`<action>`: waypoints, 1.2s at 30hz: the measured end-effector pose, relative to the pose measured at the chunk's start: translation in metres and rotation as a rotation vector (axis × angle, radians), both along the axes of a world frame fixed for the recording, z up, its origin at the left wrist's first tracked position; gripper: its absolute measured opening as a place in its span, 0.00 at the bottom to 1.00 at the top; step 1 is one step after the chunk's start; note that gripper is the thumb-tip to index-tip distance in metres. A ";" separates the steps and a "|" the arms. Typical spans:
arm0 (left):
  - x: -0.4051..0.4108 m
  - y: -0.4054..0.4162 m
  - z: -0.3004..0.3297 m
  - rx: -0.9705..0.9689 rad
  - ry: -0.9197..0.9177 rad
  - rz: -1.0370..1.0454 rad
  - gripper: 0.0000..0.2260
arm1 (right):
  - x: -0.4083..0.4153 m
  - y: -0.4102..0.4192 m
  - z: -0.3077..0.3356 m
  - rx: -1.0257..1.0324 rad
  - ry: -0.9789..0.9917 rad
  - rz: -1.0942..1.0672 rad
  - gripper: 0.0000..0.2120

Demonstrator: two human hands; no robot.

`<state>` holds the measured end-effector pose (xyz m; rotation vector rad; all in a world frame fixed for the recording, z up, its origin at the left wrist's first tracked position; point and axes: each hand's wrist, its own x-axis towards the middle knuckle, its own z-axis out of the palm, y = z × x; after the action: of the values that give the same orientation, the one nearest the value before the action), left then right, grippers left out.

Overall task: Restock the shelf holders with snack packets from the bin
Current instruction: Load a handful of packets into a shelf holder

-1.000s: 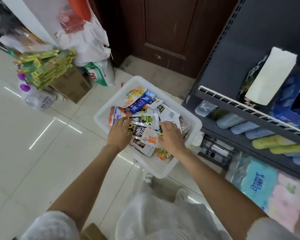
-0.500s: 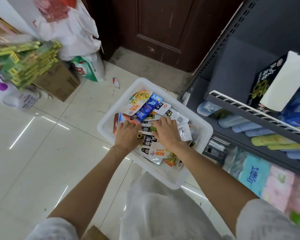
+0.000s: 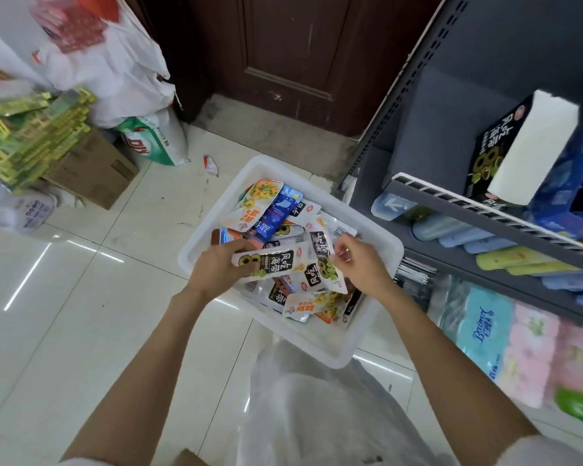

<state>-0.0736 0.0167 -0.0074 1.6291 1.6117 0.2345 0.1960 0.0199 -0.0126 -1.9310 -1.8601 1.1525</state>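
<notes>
Gripping black "8" packets (image 3: pixel 276 262), "Besimei" tissues (image 3: pixel 482 334) nearby.

This is a small shop, seen in a back corner by a dark wooden door (image 3: pixel 283 55). A grey metal retail shelf (image 3: pixel 485 220) stands right of the door, its tiers lined with rows of packaged goods behind a white rail, tissue packs (image 3: pixel 505 334) below. Left of the door, stock sits on the tiled floor (image 3: pixel 81 331): a cardboard box (image 3: pixel 91 173), stacked green packets (image 3: pixel 31 136), filled white bags (image 3: pixel 122 68). A white bin (image 3: pixel 317 344) of snack packets (image 3: pixel 270 210) lies before the door.
</notes>
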 end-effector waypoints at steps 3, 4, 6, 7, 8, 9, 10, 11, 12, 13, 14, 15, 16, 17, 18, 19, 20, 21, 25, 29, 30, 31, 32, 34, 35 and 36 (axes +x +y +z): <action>0.010 -0.003 0.014 -0.004 -0.180 0.215 0.11 | 0.024 -0.017 0.025 0.000 0.224 -0.316 0.14; 0.017 -0.004 0.020 -0.007 -0.240 0.281 0.12 | 0.030 -0.023 0.033 -0.013 0.298 -0.413 0.17; 0.036 -0.007 0.031 -0.013 -0.366 0.372 0.12 | 0.041 -0.033 0.047 -0.056 0.444 -0.603 0.18; 0.046 -0.008 0.036 -0.033 -0.433 0.393 0.13 | 0.045 -0.037 0.053 -0.079 0.537 -0.690 0.16; 0.057 -0.010 0.039 -0.062 -0.501 0.400 0.13 | 0.049 -0.040 0.057 -0.102 0.630 -0.767 0.15; 0.067 -0.011 0.041 -0.096 -0.564 0.401 0.14 | 0.052 -0.043 0.063 -0.124 0.716 -0.834 0.14; 0.077 -0.012 0.041 -0.128 -0.619 0.403 0.15 | 0.056 -0.045 0.068 -0.139 0.773 -0.876 0.12; 0.087 -0.013 0.043 -0.154 -0.653 0.401 0.16 | 0.061 -0.047 0.072 -0.144 0.796 -0.897 0.10; 0.096 -0.014 0.045 -0.164 -0.668 0.383 0.16 | 0.067 -0.050 0.075 -0.137 0.795 -0.902 0.09; 0.106 -0.015 0.048 -0.159 -0.672 0.359 0.16 | 0.073 -0.054 0.079 -0.119 0.791 -0.904 0.08; 0.116 -0.016 0.051 -0.155 -0.673 0.335 0.15 | 0.081 -0.058 0.081 -0.088 0.787 -0.908 0.09; 0.127 -0.018 0.054 -0.156 -0.679 0.323 0.15 | 0.090 -0.063 0.083 -0.052 0.788 -0.919 0.09; 0.138 -0.020 0.057 -0.156 -0.691 0.320 0.16 | 0.100 -0.067 0.085 -0.020 0.787 -0.930 0.10; 0.149 -0.022 0.061 -0.155 -0.700 0.312 0.16 | 0.110 -0.072 0.088 0.009 0.785 -0.939 0.11; 0.162 -0.025 0.066 -0.155 -0.702 0.296 0.16 | 0.122 -0.078 0.090 0.042 0.795 -0.943 0.12; 0.175 -0.029 0.070 -0.157 -0.703 0.281 0.16 | 0.134 -0.084 0.092 0.075 0.816 -0.942 0.13; 0.188 -0.032 0.074 -0.162 -0.715 0.270 0.15 | 0.148 -0.090 0.094 0.103 0.843 -0.933 0.15; 0.201 -0.036 0.077 -0.170 -0.731 0.269 0.14 | 0.161 -0.097 0.095 0.122 0.873 -0.920 0.16; 0.254 -0.054 0.088 -0.163 -0.724 0.260 0.12 | 0.213 -0.123 0.101 0.151 0.957 -0.891 0.18; 0.301 -0.071 0.096 -0.078 -0.632 0.239 0.12 | 0.266 -0.146 0.106 0.168 0.979 -0.866 0.17; 0.310 -0.074 0.099 -0.054 -0.609 0.228 0.12 | 0.277 -0.149 0.107 0.171 0.979 -0.865 0.15; 0.316 -0.078 0.103 -0.023 -0.583 0.215 0.12 | 0.287 -0.152 0.108 0.174 0.983 -0.868 0.13; 0.322 -0.080 0.106 0.009 -0.572 0.208 0.12 | 0.295 -0.154 0.108 0.179 0.984 -0.873 0.11; 0.329 -0.082 0.113 0.049 -0.561 0.198 0.13 | 0.310 -0.157 0.110 0.199 0.960 -0.886 0.10; 0.330 -0.082 0.116 0.058 -0.559 0.201 0.13 | 0.316 -0.158 0.111 0.215 0.939 -0.890 0.10; 0.331 -0.081 0.118 0.070 -0.563 0.212 0.14 | 0.321 -0.157 0.111 0.232 0.921 -0.889 0.10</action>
<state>0.2573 -0.0643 0.1106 1.2825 1.3386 0.7926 0.5168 -0.1374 0.0985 -1.4062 -0.5262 1.1154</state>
